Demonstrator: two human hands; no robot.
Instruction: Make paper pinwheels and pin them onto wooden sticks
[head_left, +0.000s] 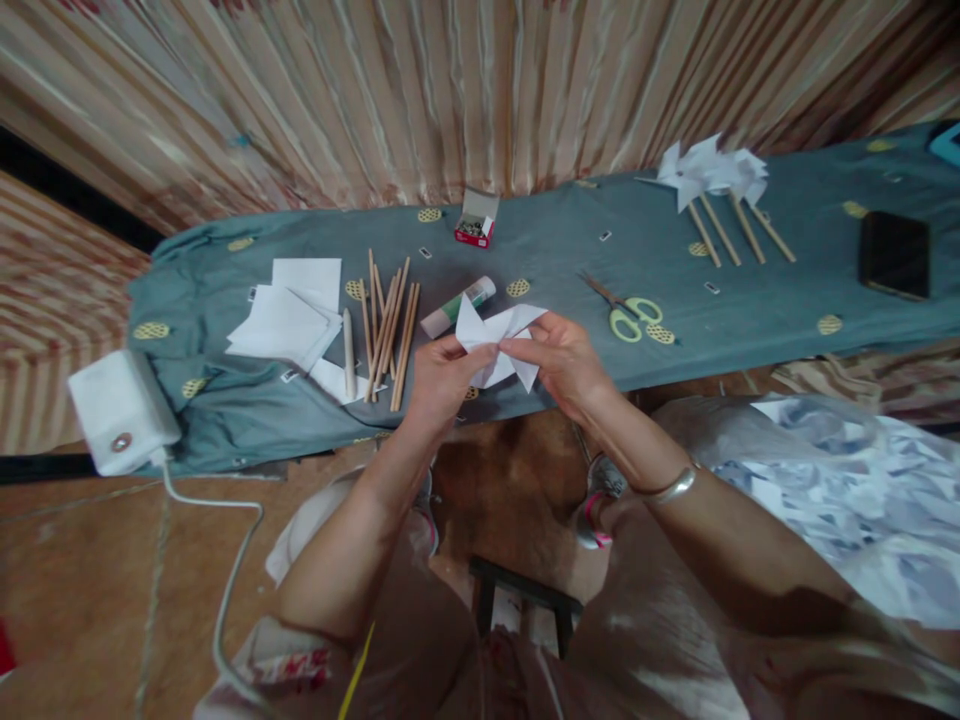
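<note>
Between my two hands is a white paper pinwheel point(480, 328), its pointed blades sticking out around my fingers. My left hand point(442, 378) pinches it from the left, thumb near the middle. From the other side my right hand point(564, 360) grips it, thumb also pressed at the centre. Just behind the paper lies a glue stick point(459, 306) with a green label. Wooden sticks point(386, 325) are piled left of my left hand, beside a pale pencil-like rod point(349, 355). Green-handled scissors point(622, 308) rest right of my right hand, blades spread slightly.
White paper sheets point(289, 315) lie at the left, near a white box with a cable point(124, 412). A small open red box of metal bits point(475, 220) stands at the back. Pinwheels on sticks point(712, 180) and a dark phone point(894, 254) are rightward. A bag of paper pieces point(847, 500) sits lower right.
</note>
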